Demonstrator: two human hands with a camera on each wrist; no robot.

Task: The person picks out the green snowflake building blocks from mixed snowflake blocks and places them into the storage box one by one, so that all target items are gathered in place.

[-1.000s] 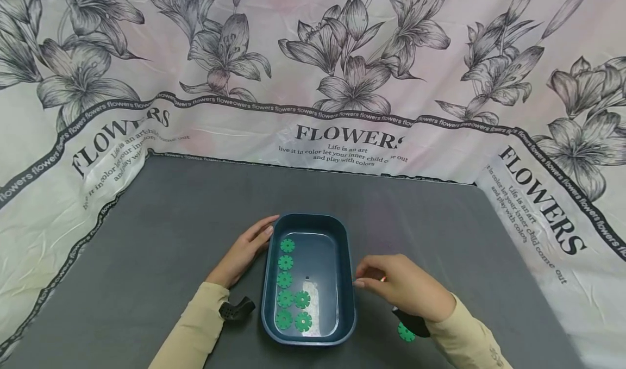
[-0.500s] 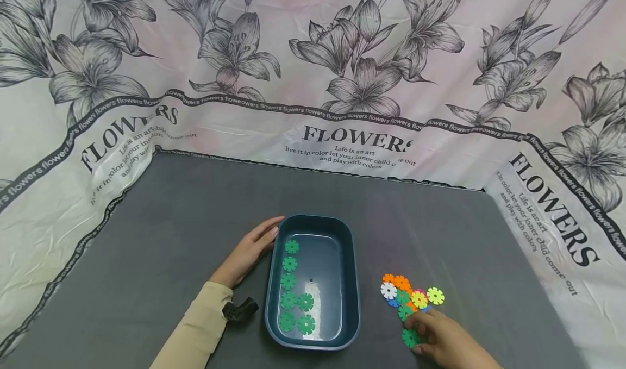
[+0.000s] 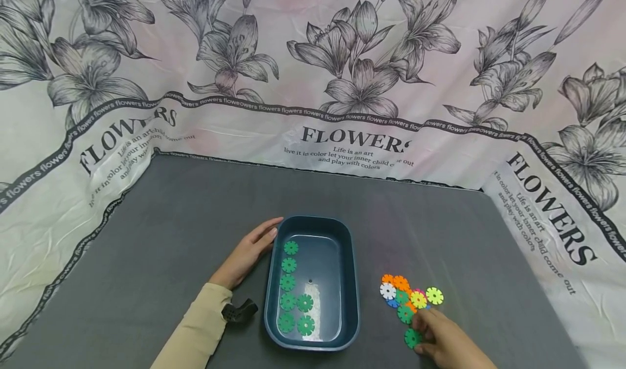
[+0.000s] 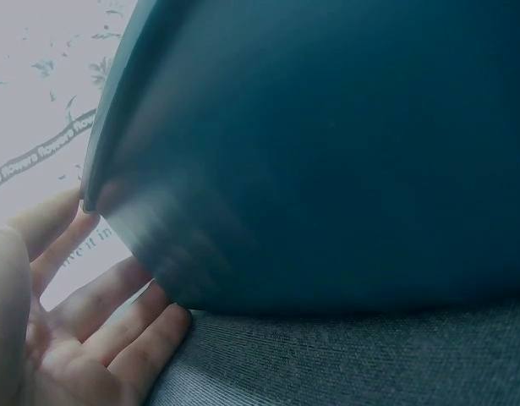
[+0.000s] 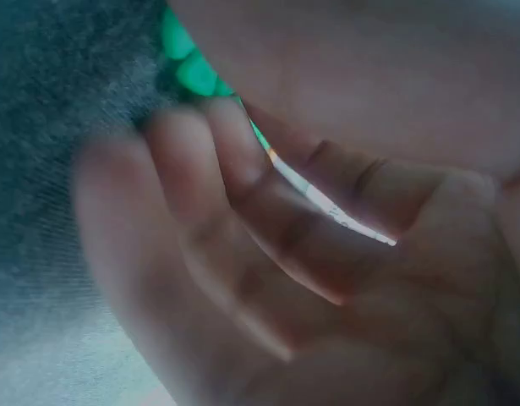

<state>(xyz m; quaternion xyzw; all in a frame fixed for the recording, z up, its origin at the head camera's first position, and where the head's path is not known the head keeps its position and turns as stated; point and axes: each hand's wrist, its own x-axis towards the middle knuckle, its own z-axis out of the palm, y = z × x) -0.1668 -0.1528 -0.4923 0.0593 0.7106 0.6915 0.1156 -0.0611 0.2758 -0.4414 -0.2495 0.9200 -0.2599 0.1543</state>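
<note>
A dark blue rectangular tray [image 3: 311, 346] stands on the grey table. In it lie several green notched plastic snowflake discs [image 3: 287, 282], a column along its left side plus two beside the lower ones. My left hand [image 3: 244, 257] rests against the tray's left wall; in the left wrist view its straight fingers [image 4: 128, 326] touch the wall, with the rim by the upper fingers. To the right of the tray, my right hand [image 3: 447, 339] has thumb and curled fingers at the edge of a single green snowflake disc [image 3: 412, 338]. The right wrist view shows green pieces [image 5: 192, 63] beyond the thumb.
Just above my right hand lies a loose cluster of snowflake discs, with orange [image 3: 401, 283], white [image 3: 388, 291], yellow [image 3: 418, 299], green and blue ones overlapping. A yellow-green disc [image 3: 434, 295] sits at its right. A flower-printed cloth [image 3: 357, 141] hangs behind the table.
My right hand has gone from the tray's right rim down to the single green disc, uncovering the coloured cluster. The disc has since shifted slightly right. My left hand stays at the tray.
</note>
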